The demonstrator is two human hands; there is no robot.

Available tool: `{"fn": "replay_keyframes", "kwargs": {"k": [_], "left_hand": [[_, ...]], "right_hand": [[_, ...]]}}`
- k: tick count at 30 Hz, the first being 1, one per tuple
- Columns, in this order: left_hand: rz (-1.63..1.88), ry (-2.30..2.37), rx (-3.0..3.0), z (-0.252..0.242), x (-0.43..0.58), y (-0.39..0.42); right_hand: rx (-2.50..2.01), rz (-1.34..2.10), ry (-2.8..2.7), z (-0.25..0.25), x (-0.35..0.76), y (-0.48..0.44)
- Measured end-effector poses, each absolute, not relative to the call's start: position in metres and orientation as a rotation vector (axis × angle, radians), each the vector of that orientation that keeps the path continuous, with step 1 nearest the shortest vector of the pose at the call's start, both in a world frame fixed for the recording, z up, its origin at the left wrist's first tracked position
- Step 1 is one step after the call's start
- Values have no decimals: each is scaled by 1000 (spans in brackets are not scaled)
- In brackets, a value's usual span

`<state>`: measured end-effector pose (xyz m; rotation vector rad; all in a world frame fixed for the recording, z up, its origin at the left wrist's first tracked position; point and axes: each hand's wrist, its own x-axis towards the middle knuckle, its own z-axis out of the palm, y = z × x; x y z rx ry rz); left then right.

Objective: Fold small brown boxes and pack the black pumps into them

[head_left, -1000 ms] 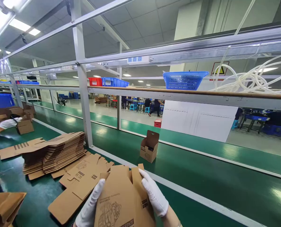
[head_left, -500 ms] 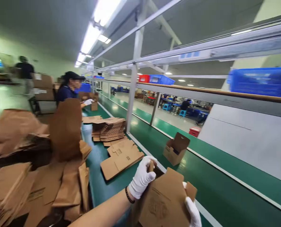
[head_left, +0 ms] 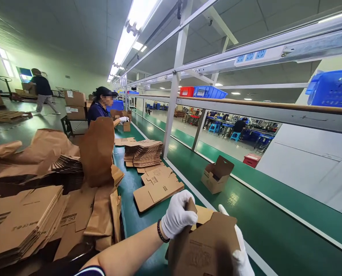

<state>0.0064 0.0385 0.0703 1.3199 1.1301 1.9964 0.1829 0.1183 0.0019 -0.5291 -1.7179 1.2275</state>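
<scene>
A brown cardboard box point(head_left: 205, 245), partly folded up with flaps standing, is between my hands at the bottom of the head view. My left hand point(head_left: 179, 214), in a white glove, pinches a flap at the box's upper left edge. Along its right side, my white-gloved right hand point(head_left: 240, 249) grips the box wall; part of that hand is cut off or hidden. Flat box blanks point(head_left: 158, 188) lie on the green bench just beyond my left hand. An open-topped carton point(head_left: 217, 174) stands on the green belt further off.
A stack of flat blanks point(head_left: 148, 153) sits farther along the bench. To the left are more blanks point(head_left: 18, 222) and crumpled brown paper point(head_left: 97, 151). A metal post point(head_left: 173, 84) rises beside the belt. A co-worker point(head_left: 99, 107) handles boxes at the far end.
My view has shifted left, so most things sit further right. The right flap that stuck out is now folded in or hidden, with my right hand against that side. My left hand keeps its pinch.
</scene>
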Motion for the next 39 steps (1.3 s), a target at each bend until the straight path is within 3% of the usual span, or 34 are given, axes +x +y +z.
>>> {"fn": "replay_keyframes", "kwargs": {"k": [6, 14, 28, 34, 39], "left_hand": [[2030, 1104, 1505, 84, 8, 36], [1697, 1033, 1662, 74, 15, 27], [1907, 1100, 1901, 59, 21, 30], [1837, 1233, 2121, 60, 18, 26], [1854, 1289, 2173, 61, 17, 30]], "right_hand": [[-585, 1244, -1613, 6, 187, 98], [-525, 959, -1535, 15, 198, 103], [-689, 681, -1595, 23, 192, 84], [-414, 358, -1812, 37, 198, 93], [-354, 326, -1773, 46, 197, 93]]}}
